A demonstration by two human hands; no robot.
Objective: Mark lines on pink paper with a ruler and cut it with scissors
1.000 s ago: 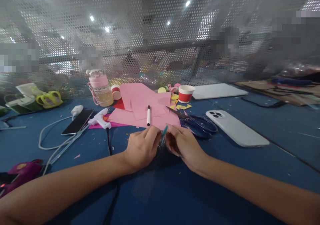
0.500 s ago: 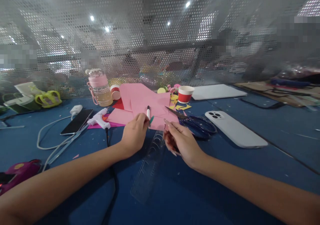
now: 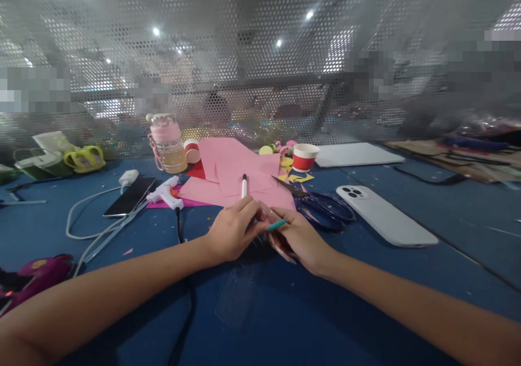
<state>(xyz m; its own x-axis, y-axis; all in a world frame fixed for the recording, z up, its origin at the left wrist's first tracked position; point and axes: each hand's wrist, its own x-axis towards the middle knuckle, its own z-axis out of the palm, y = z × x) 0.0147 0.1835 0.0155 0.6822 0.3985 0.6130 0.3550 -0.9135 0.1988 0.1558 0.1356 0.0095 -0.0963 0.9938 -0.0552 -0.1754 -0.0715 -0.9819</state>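
Note:
My left hand (image 3: 232, 230) and my right hand (image 3: 303, 238) meet above a clear ruler (image 3: 236, 295) on the blue table. A small teal piece (image 3: 276, 225) sticks out from between them, pinched by my left fingers and lying against my right ones. The fingers of my right hand are curled; anything inside them is hidden. Just beyond my hands are pink paper sheets (image 3: 248, 165) with a white pen (image 3: 244, 185) on them. Dark blue scissors (image 3: 325, 208) lie right of my right hand, blades over the paper.
A white glue gun (image 3: 166, 193), a black phone (image 3: 129, 196) and a charger cable sit at left. Behind are a pink-lidded bottle (image 3: 169, 146) and a red-white paper cup (image 3: 304, 158). A white phone (image 3: 386, 216) lies at right, a purple object (image 3: 43, 276) at lower left.
My left hand has moved right and now touches my right hand, carrying the teal piece across. The view has shifted slightly, so the table things appear a little lower and further right.

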